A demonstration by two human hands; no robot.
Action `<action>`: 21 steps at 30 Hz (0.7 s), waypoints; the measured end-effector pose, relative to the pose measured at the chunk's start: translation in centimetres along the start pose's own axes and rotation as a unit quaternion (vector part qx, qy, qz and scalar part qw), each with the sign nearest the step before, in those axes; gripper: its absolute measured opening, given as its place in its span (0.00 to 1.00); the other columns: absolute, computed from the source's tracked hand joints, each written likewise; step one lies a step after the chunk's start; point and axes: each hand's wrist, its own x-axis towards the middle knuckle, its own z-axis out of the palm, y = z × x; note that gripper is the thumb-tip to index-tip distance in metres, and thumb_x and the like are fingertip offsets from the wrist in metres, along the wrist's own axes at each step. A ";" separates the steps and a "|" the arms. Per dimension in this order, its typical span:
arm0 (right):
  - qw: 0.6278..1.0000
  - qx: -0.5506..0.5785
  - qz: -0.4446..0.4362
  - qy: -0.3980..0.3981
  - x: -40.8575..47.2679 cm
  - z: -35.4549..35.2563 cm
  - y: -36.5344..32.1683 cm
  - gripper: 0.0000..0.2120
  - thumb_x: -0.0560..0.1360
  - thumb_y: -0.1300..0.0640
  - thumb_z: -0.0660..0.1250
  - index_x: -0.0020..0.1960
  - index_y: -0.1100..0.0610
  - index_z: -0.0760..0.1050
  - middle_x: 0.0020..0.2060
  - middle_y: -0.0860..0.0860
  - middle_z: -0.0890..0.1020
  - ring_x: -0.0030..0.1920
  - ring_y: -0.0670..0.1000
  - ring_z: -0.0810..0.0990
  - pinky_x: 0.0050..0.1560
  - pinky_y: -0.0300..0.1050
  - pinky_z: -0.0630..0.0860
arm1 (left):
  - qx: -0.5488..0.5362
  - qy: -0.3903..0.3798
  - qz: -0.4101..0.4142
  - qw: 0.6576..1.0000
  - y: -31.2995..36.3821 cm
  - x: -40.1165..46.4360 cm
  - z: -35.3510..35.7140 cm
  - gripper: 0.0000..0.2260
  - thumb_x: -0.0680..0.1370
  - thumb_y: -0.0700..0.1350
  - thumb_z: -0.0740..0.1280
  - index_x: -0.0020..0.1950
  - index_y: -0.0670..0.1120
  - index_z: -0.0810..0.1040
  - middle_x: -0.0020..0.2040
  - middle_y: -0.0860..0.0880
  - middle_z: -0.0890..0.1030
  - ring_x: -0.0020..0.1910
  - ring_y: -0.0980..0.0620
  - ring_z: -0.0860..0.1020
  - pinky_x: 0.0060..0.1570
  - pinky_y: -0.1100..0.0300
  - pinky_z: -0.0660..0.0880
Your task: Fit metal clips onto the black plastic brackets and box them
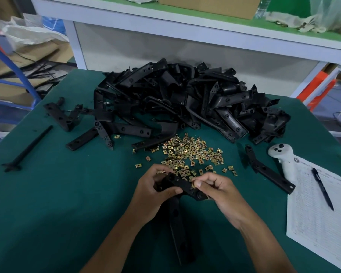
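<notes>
My left hand grips the upper end of a black plastic bracket, whose long arm hangs down toward me over the green table. My right hand pinches a small brass-coloured metal clip against the bracket's short arm. Just beyond my hands lies a scatter of several loose metal clips. A big heap of black brackets fills the far half of the table.
Loose brackets and a thin black rod lie at the left. On the right are a single bracket, a white controller, and a paper form with a pen. A white shelf frame stands behind.
</notes>
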 end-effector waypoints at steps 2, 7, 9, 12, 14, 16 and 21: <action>1.000 -0.015 -0.011 0.007 -0.2 0.0 0.0 0.09 0.73 0.48 0.71 0.47 0.53 0.84 0.49 0.48 0.87 0.46 0.47 0.82 0.48 0.38 0.77 | 0.001 0.003 0.005 1.000 0.0 0.0 0.0 0.20 0.65 0.57 0.82 0.51 0.57 0.78 0.45 0.49 0.86 0.42 0.53 0.84 0.41 0.62 0.79; 0.996 -0.057 -0.050 0.037 -0.8 0.1 0.4 0.09 0.76 0.47 0.67 0.47 0.48 0.85 0.51 0.45 0.86 0.46 0.43 0.81 0.44 0.35 0.75 | 0.013 0.018 0.013 1.000 -0.1 0.1 0.0 0.18 0.65 0.57 0.81 0.49 0.60 0.78 0.46 0.52 0.85 0.45 0.55 0.83 0.44 0.64 0.78; 0.996 -0.055 -0.055 0.046 -1.1 0.2 0.6 0.09 0.76 0.47 0.67 0.47 0.47 0.85 0.52 0.45 0.86 0.49 0.43 0.82 0.44 0.37 0.75 | 0.012 0.023 0.009 1.000 -0.3 0.1 0.0 0.17 0.64 0.56 0.81 0.47 0.58 0.78 0.46 0.53 0.85 0.46 0.56 0.84 0.44 0.66 0.78; 0.996 -0.063 -0.063 0.031 -1.5 0.6 1.2 0.09 0.77 0.48 0.66 0.46 0.46 0.85 0.51 0.47 0.86 0.49 0.44 0.82 0.44 0.38 0.76 | 0.018 0.021 0.008 1.000 -0.3 0.1 0.0 0.19 0.63 0.57 0.81 0.48 0.56 0.78 0.46 0.52 0.85 0.46 0.55 0.84 0.45 0.65 0.78; 0.995 -0.055 -0.071 0.029 -1.7 0.8 1.4 0.09 0.78 0.48 0.65 0.46 0.47 0.85 0.50 0.48 0.86 0.48 0.45 0.81 0.43 0.38 0.76 | 0.024 0.021 0.011 0.999 -0.3 0.1 0.1 0.19 0.63 0.57 0.81 0.48 0.56 0.77 0.47 0.51 0.85 0.47 0.55 0.84 0.45 0.65 0.78; 0.996 -0.045 -0.076 0.028 -1.7 0.9 1.5 0.09 0.78 0.49 0.65 0.46 0.48 0.85 0.49 0.49 0.86 0.46 0.45 0.81 0.43 0.38 0.76 | 0.032 0.023 0.014 0.999 -0.4 0.1 0.0 0.19 0.64 0.57 0.81 0.48 0.57 0.77 0.47 0.51 0.85 0.47 0.54 0.84 0.45 0.64 0.78; 0.990 -0.117 -0.075 -0.003 -1.4 -0.1 1.4 0.12 0.79 0.43 0.66 0.48 0.48 0.84 0.39 0.44 0.83 0.40 0.42 0.77 0.41 0.34 0.71 | 0.056 0.008 0.010 0.998 -0.6 0.0 0.0 0.19 0.64 0.59 0.81 0.49 0.59 0.77 0.48 0.52 0.86 0.49 0.54 0.84 0.47 0.64 0.78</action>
